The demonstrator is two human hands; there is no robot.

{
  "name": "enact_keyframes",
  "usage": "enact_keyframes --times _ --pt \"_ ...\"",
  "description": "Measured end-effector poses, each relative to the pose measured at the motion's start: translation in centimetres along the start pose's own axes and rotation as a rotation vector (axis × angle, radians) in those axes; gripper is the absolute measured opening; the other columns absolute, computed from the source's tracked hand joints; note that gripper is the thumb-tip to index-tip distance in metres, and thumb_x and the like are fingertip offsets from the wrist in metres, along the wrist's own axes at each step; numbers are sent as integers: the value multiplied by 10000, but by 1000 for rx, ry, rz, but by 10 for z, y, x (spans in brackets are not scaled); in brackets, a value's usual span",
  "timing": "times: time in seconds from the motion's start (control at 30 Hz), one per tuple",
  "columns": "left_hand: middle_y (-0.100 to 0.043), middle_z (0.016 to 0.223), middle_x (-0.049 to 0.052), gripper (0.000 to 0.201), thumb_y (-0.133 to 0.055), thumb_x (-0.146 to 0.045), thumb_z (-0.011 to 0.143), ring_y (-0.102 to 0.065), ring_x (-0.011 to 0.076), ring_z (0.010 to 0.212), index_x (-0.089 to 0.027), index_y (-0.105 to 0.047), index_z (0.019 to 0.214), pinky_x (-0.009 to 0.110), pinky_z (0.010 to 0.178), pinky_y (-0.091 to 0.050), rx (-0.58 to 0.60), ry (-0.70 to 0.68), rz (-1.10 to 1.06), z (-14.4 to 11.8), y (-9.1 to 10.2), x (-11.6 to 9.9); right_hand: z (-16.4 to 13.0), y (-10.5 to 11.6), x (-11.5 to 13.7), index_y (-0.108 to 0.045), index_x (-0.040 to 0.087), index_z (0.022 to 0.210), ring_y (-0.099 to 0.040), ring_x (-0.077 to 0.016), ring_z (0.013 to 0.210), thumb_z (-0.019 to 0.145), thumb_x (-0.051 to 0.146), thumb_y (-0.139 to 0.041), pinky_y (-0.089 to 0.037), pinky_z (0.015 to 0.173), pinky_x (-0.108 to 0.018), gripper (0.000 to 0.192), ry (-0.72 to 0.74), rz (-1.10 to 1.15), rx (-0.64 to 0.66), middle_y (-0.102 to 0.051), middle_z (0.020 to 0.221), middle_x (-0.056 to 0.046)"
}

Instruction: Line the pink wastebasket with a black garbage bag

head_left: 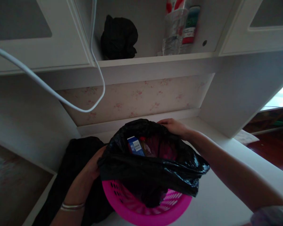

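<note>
A black garbage bag [141, 166] lines a pink plastic basket [151, 218], its top edge folded loosely over the near side. Inside the bag lie a blue and white box [135, 146] with a barcode and some reddish, see-through packaging [166, 150]. My left hand [96, 163] grips the bag at the basket's left side, its fingertips mostly hidden by the plastic. At the far right of the opening, my right hand [173, 127] is closed on the bag's edge.
Dark cloth [85, 182] lies left of the basket on the white surface [217, 191]. Overhead, a shelf holds a black bundle [119, 37], clear plastic cups [174, 31] and a green and red container [191, 25]. A white cable [61, 99] hangs in front.
</note>
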State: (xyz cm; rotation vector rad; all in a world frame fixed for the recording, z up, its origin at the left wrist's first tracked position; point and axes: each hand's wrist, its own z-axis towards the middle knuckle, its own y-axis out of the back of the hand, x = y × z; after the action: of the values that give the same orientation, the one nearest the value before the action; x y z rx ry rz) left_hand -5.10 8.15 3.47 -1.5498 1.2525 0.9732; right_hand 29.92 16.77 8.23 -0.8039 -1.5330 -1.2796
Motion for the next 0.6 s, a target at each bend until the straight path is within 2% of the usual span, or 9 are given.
enact_keyframes --times 0.1,0.2,0.3,0.43,0.6 --pt "-824 901 135 449 -956 -348 469 -775 391 909 -154 -802 844 499 858 -616 31 -22 29 2 4 -2 10 -5 2 -811 198 960 -765 -237 824 816 374 -809 -642 850 -380 228 74 9 -65 -820 884 -66" --pt "-831 985 101 530 -957 -329 462 -771 356 997 -183 -789 943 461 922 -598 -48 -135 48 12 7 -12 18 -8 7 -796 200 990 -764 -230 925 828 337 -794 -615 938 -395 212 167 3 -112 -819 952 -63" --pt "-821 1104 87 531 -959 -392 525 -738 321 1130 -212 -769 986 436 1017 -558 -146 -270 74 25 8 -24 21 -11 13 -791 206 988 -755 -227 1007 845 273 -760 -580 1018 -413 160 264 -21 -109 -814 1026 -60" --pt "-810 1151 114 546 -957 -484 546 -701 339 1209 -204 -764 973 475 1074 -526 -200 -391 119 36 4 -31 22 -16 18 -785 217 1005 -749 -220 1060 878 200 -689 -543 1088 -447 160 359 -57 -37 -809 1079 -52" --pt "-770 1262 117 620 -950 -516 507 -617 358 1339 -210 -741 1004 504 1182 -433 -216 -542 96 37 -7 -30 20 -19 19 -735 273 1223 -663 -212 1298 834 111 -683 -482 1182 -429 424 441 -63 116 -744 1333 -23"
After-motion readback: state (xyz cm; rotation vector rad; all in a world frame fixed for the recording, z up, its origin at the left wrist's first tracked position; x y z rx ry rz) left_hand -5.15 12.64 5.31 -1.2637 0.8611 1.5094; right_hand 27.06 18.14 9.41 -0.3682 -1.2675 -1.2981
